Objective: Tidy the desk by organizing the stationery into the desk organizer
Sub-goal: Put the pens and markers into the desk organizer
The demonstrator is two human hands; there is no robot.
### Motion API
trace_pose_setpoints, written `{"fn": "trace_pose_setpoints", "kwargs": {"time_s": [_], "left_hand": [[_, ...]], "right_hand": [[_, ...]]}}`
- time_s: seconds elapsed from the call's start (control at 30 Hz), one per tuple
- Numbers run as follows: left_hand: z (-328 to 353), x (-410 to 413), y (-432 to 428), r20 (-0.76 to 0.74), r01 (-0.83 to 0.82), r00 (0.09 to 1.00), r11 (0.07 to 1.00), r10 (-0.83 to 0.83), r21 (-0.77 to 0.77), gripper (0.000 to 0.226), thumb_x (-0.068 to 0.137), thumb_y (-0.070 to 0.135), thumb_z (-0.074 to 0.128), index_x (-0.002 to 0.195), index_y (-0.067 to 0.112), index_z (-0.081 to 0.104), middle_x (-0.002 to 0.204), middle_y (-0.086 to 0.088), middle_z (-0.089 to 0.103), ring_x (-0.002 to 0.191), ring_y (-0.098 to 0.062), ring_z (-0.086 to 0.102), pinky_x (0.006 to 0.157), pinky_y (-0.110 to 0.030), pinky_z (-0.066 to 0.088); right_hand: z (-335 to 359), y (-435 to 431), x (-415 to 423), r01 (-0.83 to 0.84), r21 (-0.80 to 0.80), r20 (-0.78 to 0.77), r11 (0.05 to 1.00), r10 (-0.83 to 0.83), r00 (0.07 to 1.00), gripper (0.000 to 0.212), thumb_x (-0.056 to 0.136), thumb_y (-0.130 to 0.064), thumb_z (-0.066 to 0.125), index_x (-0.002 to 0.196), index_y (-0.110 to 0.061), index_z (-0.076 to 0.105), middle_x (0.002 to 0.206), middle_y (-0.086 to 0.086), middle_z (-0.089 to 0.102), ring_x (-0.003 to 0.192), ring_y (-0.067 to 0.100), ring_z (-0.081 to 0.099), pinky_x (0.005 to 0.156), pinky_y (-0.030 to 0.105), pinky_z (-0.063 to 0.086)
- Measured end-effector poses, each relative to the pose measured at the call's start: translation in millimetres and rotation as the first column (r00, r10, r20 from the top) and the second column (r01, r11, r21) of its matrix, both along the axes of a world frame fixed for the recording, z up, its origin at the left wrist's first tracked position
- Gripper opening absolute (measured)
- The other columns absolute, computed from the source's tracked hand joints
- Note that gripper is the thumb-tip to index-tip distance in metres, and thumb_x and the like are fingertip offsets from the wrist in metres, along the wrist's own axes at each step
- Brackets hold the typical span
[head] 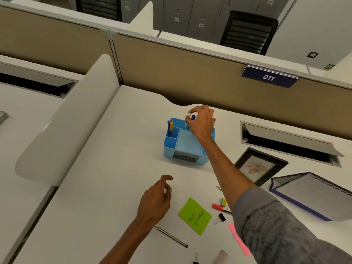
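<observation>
A light blue desk organizer stands mid-desk, with a blue and a yellow pen upright in its back left slot. My right hand hovers over the organizer's back compartment, fingertips pinched on a white-capped marker standing beside a blue-capped one. My left hand floats above the desk near me, fingers loosely curled and holding nothing. Loose on the desk lie a thin pencil, a green sticky note, a red marker, a yellow highlighter and a black binder clip.
A pink sticky note, another binder clip and a pale eraser-like object lie at the near edge. A framed picture and a spiral notebook lie right. A cable hatch sits behind; a white divider bounds the left.
</observation>
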State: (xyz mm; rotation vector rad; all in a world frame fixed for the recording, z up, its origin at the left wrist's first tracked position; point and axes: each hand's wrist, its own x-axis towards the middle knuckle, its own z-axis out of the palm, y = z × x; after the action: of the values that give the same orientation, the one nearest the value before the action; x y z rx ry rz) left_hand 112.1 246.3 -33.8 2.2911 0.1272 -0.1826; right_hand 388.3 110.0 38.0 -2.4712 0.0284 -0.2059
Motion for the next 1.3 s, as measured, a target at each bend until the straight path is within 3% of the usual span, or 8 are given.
{"fn": "trace_pose_setpoints", "kwargs": {"time_s": [0.3, 0.43, 0.6, 0.8, 1.0, 1.3], "left_hand": [[9.6, -0.6, -27.4, 0.017, 0.004, 1.0, 1.0, -0.004, -0.012, 0.037, 0.103, 0.021, 0.06, 0.133, 0.041, 0.05, 0.1, 0.022, 0.065, 0.075, -0.002, 0.067, 0.065, -0.025, 0.057], [17.0, -3.7, -55.5, 0.014, -0.012, 1.0, 1.0, 0.012, 0.013, 0.035, 0.102, 0.021, 0.057, 0.13, 0.041, 0.052, 0.103, 0.02, 0.067, 0.091, -0.006, 0.064, 0.069, -0.023, 0.05], [20.5, -6.7, -100.7, 0.015, 0.099, 0.995, 0.994, -0.1, 0.056, 0.035, 0.101, 0.022, 0.059, 0.129, 0.041, 0.055, 0.108, 0.019, 0.066, 0.107, -0.006, 0.057, 0.066, -0.019, 0.04], [9.2, -12.6, -148.7, 0.01, 0.261, 0.964, 0.951, -0.267, 0.166, 0.033, 0.102, 0.032, 0.066, 0.134, 0.032, 0.062, 0.135, 0.007, 0.063, 0.128, -0.015, 0.052, 0.097, -0.025, 0.048], [-10.6, -9.1, -161.7, 0.008, 0.304, 0.949, 0.917, -0.316, 0.259, 0.033, 0.099, 0.03, 0.07, 0.131, 0.026, 0.065, 0.13, 0.003, 0.064, 0.119, -0.021, 0.055, 0.095, -0.036, 0.052], [-18.7, 0.5, -170.3, -0.024, 0.343, 0.934, 0.874, -0.357, 0.345, 0.026, 0.096, 0.023, 0.074, 0.121, 0.028, 0.068, 0.125, 0.004, 0.061, 0.112, -0.019, 0.054, 0.089, -0.031, 0.051]], "right_hand": [[21.3, -36.4, -60.6, -0.047, 0.15, 0.137, 0.988, 0.026, 0.99, 0.023, 0.093, -0.026, 0.076, 0.115, -0.021, 0.071, 0.128, -0.002, 0.064, 0.121, 0.012, 0.051, 0.093, 0.025, 0.037], [11.4, -68.2, -130.9, -0.019, 0.298, 0.077, 0.954, -0.005, 0.997, 0.021, 0.097, -0.022, 0.071, 0.118, -0.023, 0.069, 0.124, -0.008, 0.065, 0.116, 0.008, 0.053, 0.099, 0.029, 0.047], [-9.3, -129.1, -214.1, 0.125, 0.405, -0.037, 0.906, -0.12, 0.992, 0.017, 0.099, -0.017, 0.068, 0.111, -0.027, 0.072, 0.112, -0.013, 0.069, 0.105, 0.009, 0.062, 0.088, 0.024, 0.052], [-28.6, -191.5, -277.2, 0.277, 0.39, -0.142, 0.878, -0.24, 0.96, 0.021, 0.098, -0.013, 0.068, 0.104, -0.032, 0.073, 0.105, -0.018, 0.072, 0.1, 0.003, 0.065, 0.084, 0.028, 0.057], [-41.5, -222.3, -307.4, 0.324, 0.377, -0.198, 0.868, -0.266, 0.943, 0.027, 0.097, -0.009, 0.067, 0.1, -0.035, 0.073, 0.101, -0.021, 0.073, 0.099, 0.002, 0.064, 0.083, 0.032, 0.058], [-48.3, -229.9, -314.1, 0.329, 0.369, -0.263, 0.869, -0.242, 0.934, 0.025, 0.098, -0.01, 0.067, 0.1, -0.034, 0.074, 0.102, -0.019, 0.073, 0.099, -0.001, 0.063, 0.084, 0.029, 0.058]]}}
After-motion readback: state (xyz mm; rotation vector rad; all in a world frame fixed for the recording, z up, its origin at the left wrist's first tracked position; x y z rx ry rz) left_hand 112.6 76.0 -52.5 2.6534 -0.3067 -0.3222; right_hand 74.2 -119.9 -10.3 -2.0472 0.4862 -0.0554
